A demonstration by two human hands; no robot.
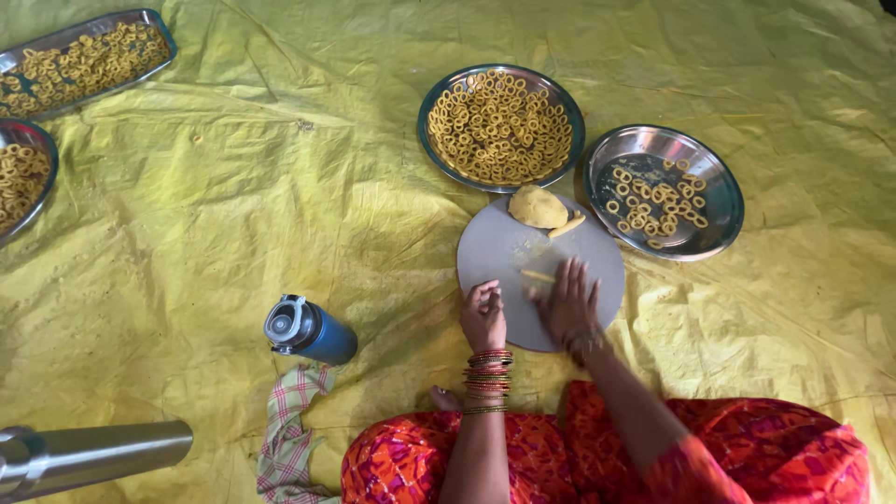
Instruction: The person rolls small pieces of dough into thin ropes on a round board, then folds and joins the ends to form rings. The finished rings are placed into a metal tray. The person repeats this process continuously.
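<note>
A round grey board (495, 245) lies on the yellow sheet in front of me. At its far edge sits a lump of yellow dough (537, 206) with a short dough roll (567, 225) beside it. My right hand (566, 304) lies flat, fingers spread, on the board, its fingertips at a thin dough strip (537, 275). My left hand (483, 315), bangles on the wrist, hovers at the board's near left edge with fingers curled together; whether it pinches a bit of dough cannot be told.
A steel plate (431, 101) full of dough rings and a second plate (719, 187) with fewer rings stand beyond the board. More trays of rings (84, 58) (21, 177) lie far left. A blue bottle (308, 330), checked cloth (289, 425) and steel cylinder (93, 455) lie near left.
</note>
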